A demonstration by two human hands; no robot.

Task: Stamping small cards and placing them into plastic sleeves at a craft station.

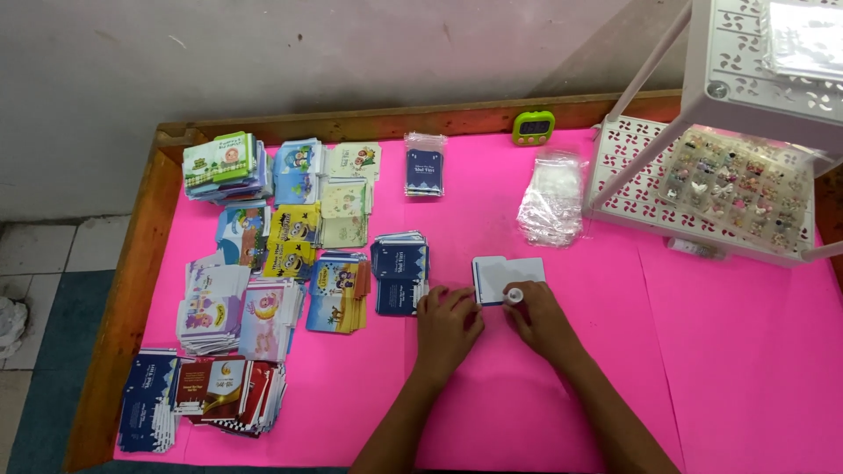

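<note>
A small white card with a dark blue edge lies on the pink table cover. My right hand rests on the card's near edge and grips a small white tube, perhaps a glue stick, tip on the card. My left hand lies palm down beside the card's left edge, fingers together, touching or nearly touching it. Just left of that hand stand two stacks of dark blue cards.
Many stacks of colourful printed cards cover the table's left half. A bagged blue card pack, a green timer, a pile of clear plastic bags and a white perforated rack holding a tray of small trinkets stand at the back and right.
</note>
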